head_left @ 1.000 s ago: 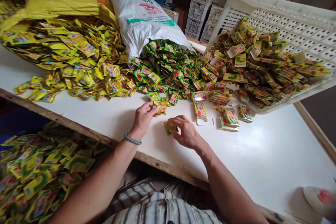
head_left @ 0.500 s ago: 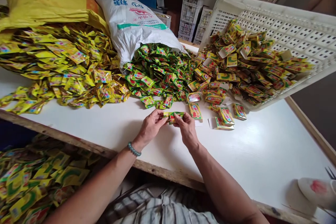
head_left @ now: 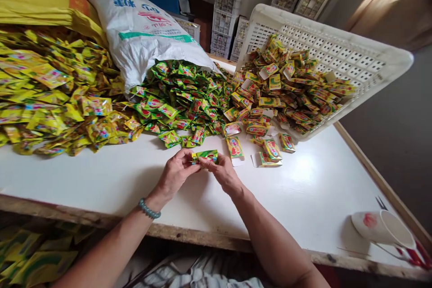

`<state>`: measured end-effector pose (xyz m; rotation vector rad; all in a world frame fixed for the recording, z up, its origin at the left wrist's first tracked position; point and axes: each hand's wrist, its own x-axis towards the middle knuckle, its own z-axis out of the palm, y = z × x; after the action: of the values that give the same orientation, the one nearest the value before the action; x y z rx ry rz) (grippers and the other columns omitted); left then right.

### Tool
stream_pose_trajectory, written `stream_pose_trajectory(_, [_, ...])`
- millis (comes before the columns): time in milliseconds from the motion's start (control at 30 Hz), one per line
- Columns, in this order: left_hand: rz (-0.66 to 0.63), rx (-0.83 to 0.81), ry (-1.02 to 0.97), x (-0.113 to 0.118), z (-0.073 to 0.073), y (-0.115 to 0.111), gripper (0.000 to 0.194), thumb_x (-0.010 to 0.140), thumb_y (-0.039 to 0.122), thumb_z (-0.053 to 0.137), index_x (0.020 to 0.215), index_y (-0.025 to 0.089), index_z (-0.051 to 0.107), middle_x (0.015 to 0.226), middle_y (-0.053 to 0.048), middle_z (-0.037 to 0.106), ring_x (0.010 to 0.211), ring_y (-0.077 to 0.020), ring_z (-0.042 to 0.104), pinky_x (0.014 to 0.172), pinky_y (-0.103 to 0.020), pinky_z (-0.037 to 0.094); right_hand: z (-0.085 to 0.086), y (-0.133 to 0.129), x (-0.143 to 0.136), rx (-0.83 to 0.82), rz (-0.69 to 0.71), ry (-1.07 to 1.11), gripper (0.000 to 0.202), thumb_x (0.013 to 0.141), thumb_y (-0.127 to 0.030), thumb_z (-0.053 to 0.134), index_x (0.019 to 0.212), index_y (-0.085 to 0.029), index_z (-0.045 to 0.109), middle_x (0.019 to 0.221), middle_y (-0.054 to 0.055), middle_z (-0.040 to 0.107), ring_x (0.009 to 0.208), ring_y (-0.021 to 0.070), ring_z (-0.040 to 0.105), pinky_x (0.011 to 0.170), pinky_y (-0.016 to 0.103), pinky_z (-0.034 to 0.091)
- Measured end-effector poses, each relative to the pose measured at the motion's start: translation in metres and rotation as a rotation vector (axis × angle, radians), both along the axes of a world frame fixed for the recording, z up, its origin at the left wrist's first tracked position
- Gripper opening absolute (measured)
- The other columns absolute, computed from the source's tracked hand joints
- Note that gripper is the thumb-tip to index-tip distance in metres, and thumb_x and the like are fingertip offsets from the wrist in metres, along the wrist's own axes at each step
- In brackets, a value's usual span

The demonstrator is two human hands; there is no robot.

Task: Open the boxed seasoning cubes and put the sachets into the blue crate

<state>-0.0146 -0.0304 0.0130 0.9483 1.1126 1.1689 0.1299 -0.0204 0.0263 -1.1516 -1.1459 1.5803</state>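
Note:
Both hands meet over the white table [head_left: 135, 180], just in front of the heap of green sachets [head_left: 182, 99]. Closed fingers of my left hand [head_left: 175, 174] grip a small yellow box [head_left: 194, 158], mostly covered by the fingers. Pinched in my right hand [head_left: 225, 174] is a shiny green sachet [head_left: 211, 155], in line with the box and touching its right end; how far it sits inside cannot be made out. Nearest to my right hand lies a yellow-green carton [head_left: 235, 147] with a white flap. More small cartons [head_left: 272, 150] lie further right.
A white sack [head_left: 148, 31] spills the green sachets. Left of it, yellow sachets [head_left: 50, 90] pour from a yellow sack [head_left: 40, 0]. A tilted white plastic basket [head_left: 378, 54] holds many cartons. A white mug [head_left: 378, 227] lies at the right near the table's front edge.
The view has swung right, so the table's contents appear further left and the mug shows more fully. My hands still hold the box and sachet together, with the right fingers shifted slightly over the sachet.

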Motion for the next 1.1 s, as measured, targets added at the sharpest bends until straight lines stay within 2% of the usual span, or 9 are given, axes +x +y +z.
stream_pose_trajectory(167, [0.019, -0.064, 0.164, -0.007, -0.005, 0.002, 0.037, 0.063, 0.041, 0.08, 0.081, 0.019, 0.056, 0.07, 0.001, 0.066, 0.061, -0.016, 0.066, 0.062, -0.028, 0.052, 0.005, 0.021, 0.041, 0.077, -0.312, -0.312, 0.033, 0.069, -0.047, 0.071, 0.083, -0.018, 0.068, 0.078, 0.003, 0.072, 0.072, 0.0181, 0.063, 0.069, 0.029, 0.047])
stream_pose_trajectory(267, [0.097, -0.036, 0.21, -0.013, -0.008, 0.005, 0.044, 0.062, 0.045, 0.079, 0.087, 0.019, 0.054, 0.08, -0.002, 0.066, 0.069, -0.0195, 0.068, 0.068, -0.033, 0.055, 0.002, 0.034, 0.07, 0.057, -0.459, -0.662, 0.027, 0.069, -0.046, 0.069, 0.073, -0.019, 0.067, 0.07, 0.002, 0.069, 0.07, 0.0194, 0.06, 0.065, 0.029, 0.045])
stream_pose_trajectory(400, [0.151, 0.211, 0.478, -0.016, -0.006, 0.007, 0.057, 0.064, 0.042, 0.078, 0.11, 0.019, 0.053, 0.113, -0.013, 0.064, 0.099, -0.0282, 0.066, 0.09, -0.046, 0.052, -0.003, 0.033, 0.071, 0.145, -0.179, -0.893, 0.017, 0.073, -0.037, 0.07, 0.073, -0.019, 0.068, 0.074, 0.003, 0.068, 0.069, 0.0189, 0.06, 0.064, 0.028, 0.044])
stream_pose_trajectory(533, [0.077, 0.578, 0.81, -0.017, -0.003, 0.006, 0.07, 0.068, 0.033, 0.078, 0.132, 0.021, 0.05, 0.142, -0.016, 0.05, 0.134, -0.0323, 0.043, 0.113, -0.049, 0.032, -0.001, 0.016, 0.04, 0.507, 0.221, -0.875, 0.015, 0.08, -0.022, 0.068, 0.095, -0.021, 0.07, 0.106, 0.007, 0.068, 0.089, 0.0192, 0.064, 0.078, 0.027, 0.048])
stream_pose_trajectory(700, [-0.132, 0.627, 0.853, -0.022, -0.007, 0.002, 0.041, 0.077, 0.031, 0.07, 0.118, 0.023, 0.065, 0.123, -0.011, 0.065, 0.118, -0.0291, 0.057, 0.105, -0.043, 0.041, 0.005, 0.006, 0.031, 0.651, 0.419, -0.897, 0.025, 0.085, -0.019, 0.065, 0.11, -0.022, 0.067, 0.121, 0.009, 0.067, 0.108, 0.0228, 0.061, 0.093, 0.035, 0.045])
stream_pose_trajectory(767, [-0.114, 0.538, 0.801, -0.023, -0.008, 0.001, 0.03, 0.079, 0.032, 0.068, 0.107, 0.023, 0.07, 0.108, -0.009, 0.071, 0.101, -0.0259, 0.064, 0.094, -0.038, 0.049, 0.005, 0.01, 0.038, 0.617, 0.366, -0.819, 0.019, 0.081, -0.019, 0.069, 0.1, -0.021, 0.069, 0.127, 0.01, 0.064, 0.114, 0.0246, 0.058, 0.098, 0.038, 0.043])
stream_pose_trajectory(867, [-0.03, 0.344, 0.673, -0.025, -0.009, 0.003, 0.025, 0.078, 0.036, 0.067, 0.098, 0.022, 0.071, 0.092, -0.006, 0.074, 0.08, -0.022, 0.068, 0.078, -0.033, 0.054, 0.004, 0.018, 0.048, 0.486, 0.084, -0.538, 0.014, 0.078, -0.03, 0.072, 0.084, -0.018, 0.068, 0.129, 0.011, 0.062, 0.114, 0.0254, 0.057, 0.094, 0.038, 0.044])
stream_pose_trajectory(1000, [0.026, 0.155, 0.4, -0.027, -0.01, 0.005, 0.037, 0.072, 0.044, 0.073, 0.099, 0.019, 0.071, 0.091, -0.007, 0.075, 0.083, -0.0224, 0.069, 0.077, -0.032, 0.055, 0.004, 0.025, 0.049, 0.2, -0.321, -0.119, 0.03, 0.076, -0.046, 0.068, 0.088, -0.019, 0.064, 0.09, 0.004, 0.07, 0.08, 0.0176, 0.061, 0.073, 0.031, 0.046])
stream_pose_trajectory(1100, [0.041, 0.085, 0.246, -0.026, -0.009, 0.004, 0.041, 0.067, 0.044, 0.078, 0.097, 0.016, 0.071, 0.09, -0.007, 0.076, 0.084, -0.0223, 0.07, 0.078, -0.032, 0.056, 0.005, 0.023, 0.044, 0.067, -0.348, -0.078, 0.034, 0.067, -0.047, 0.073, 0.079, -0.018, 0.061, 0.073, 0.0, 0.066, 0.067, 0.0133, 0.054, 0.064, 0.026, 0.041])
